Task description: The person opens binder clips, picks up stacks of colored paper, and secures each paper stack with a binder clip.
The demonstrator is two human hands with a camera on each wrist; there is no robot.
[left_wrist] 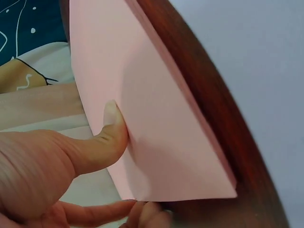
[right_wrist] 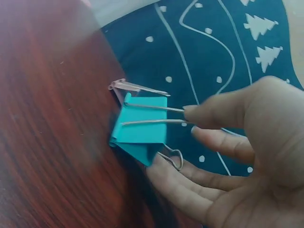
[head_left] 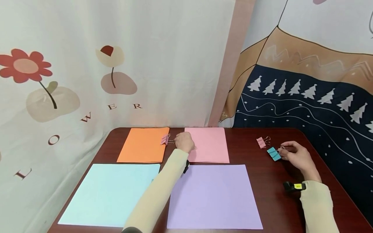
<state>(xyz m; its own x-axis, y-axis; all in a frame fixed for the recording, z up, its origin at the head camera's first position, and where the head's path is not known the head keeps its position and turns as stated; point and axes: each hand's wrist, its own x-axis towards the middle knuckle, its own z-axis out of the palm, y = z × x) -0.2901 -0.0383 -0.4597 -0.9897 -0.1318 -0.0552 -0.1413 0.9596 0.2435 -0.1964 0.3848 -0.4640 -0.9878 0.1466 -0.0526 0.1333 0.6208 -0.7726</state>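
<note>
My left hand is at the left edge of the pink paper stack. In the left wrist view its thumb presses on the top sheet, and the other fingers curl at the edge below, pinching the stack. My right hand holds a teal binder clip by its wire handles. In the right wrist view, thumb and fingers are at the handles, and the clip's body points away from the palm. A pink binder clip lies just beyond it.
An orange paper stack with a pink binder clip on its right edge lies at the back left. Light blue paper and purple paper lie in front. The dark red table meets patterned curtains behind.
</note>
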